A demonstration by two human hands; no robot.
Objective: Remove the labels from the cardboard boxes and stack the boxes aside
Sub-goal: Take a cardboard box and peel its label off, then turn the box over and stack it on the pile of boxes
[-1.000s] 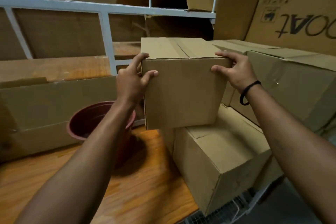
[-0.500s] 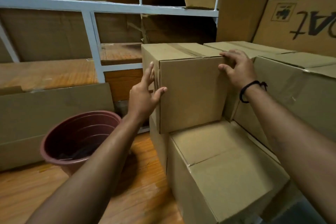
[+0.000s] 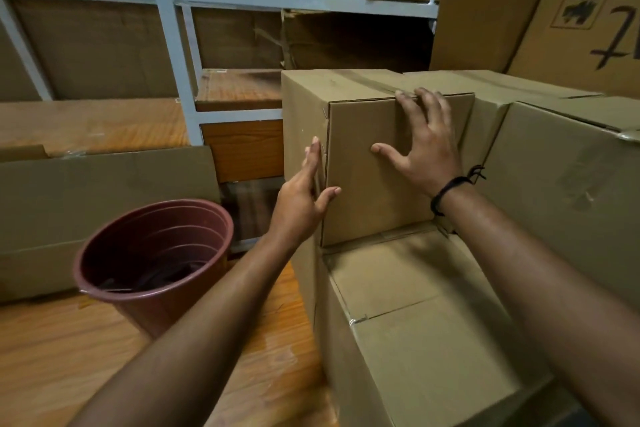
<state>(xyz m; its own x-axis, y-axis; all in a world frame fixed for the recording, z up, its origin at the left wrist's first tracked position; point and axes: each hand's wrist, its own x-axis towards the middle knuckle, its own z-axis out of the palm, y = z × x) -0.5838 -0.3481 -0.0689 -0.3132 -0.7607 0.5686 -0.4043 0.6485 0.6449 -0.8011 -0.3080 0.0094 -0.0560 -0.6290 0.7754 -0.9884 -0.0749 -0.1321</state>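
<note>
Cardboard box (image 3: pixel 363 177), plain, top taped: stands along the rear edge of the lower box (image 3: pixel 415 329), right side close against a neighbouring box (image 3: pixel 571 191). No label shows on the faces in view.
Left hand (image 3: pixel 301 199): fingers straight and together, flat on the box's left side by its front corner, thumb across the front face.
Right hand (image 3: pixel 424 149): fingers spread, palm on the front face, tips at the top edge.
Neither hand grips. Both probably press to square the box into the stack.
Maroon pot (image 3: pixel 156 253): on the wooden surface (image 3: pixel 62 364), left of the lower box.
</note>
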